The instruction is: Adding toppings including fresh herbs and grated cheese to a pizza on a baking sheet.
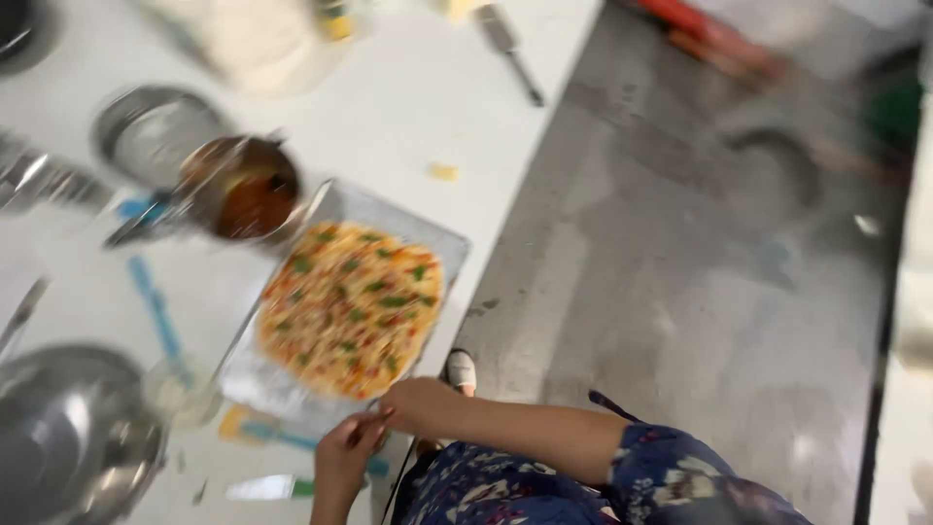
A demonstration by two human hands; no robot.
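Note:
A round pizza (350,306) topped with cheese, red bits and green leaves lies on a rectangular metal baking tray (428,238) at the white counter's (408,107) edge. My right hand (416,402) reaches in from the right and curls on the tray's near corner. Just beside it, my left hand (342,459) comes up from below with its fingers pinched at the same tray edge. The picture is blurred by motion, so finger detail is soft.
A small pot of red sauce (248,194) and a metal bowl (155,131) stand beyond the tray. A large steel bowl (68,437), a blue spatula (155,311), a small glass (180,389) and a green-handled knife (267,486) lie at left. Grey floor (680,272) lies to the right.

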